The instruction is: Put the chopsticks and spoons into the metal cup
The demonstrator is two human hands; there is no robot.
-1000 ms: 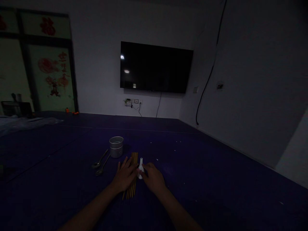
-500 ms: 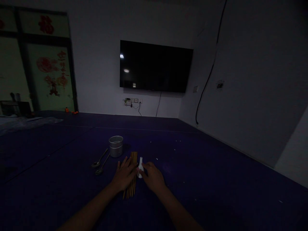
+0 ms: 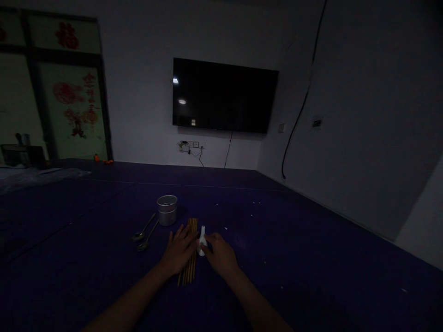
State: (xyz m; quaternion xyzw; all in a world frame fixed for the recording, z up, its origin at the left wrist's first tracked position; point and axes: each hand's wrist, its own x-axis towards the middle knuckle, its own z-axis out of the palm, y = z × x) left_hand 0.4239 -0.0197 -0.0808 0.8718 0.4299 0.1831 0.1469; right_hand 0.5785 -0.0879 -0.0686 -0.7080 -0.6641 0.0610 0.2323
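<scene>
My left hand lies with fingers stretched out across a row of wooden chopsticks, covering their middle part. Just to its right is a white soup spoon, its handle pointing away from me. Thumb and fingers of my right hand are curled onto the spoon from the right side. Left of the chopsticks stands a metal cup, upright. Two metal spoons lie side by side to the left of the cup, handles toward it.
The dark blue surface carries small white scraps. Clear plastic sheeting lies at the far left, near small orange items. A television hangs on the back wall; a black cable runs down the right wall.
Almost nothing differs. My left hand has shifted very slightly on the chopsticks; my right hand stays at the soup spoon.
</scene>
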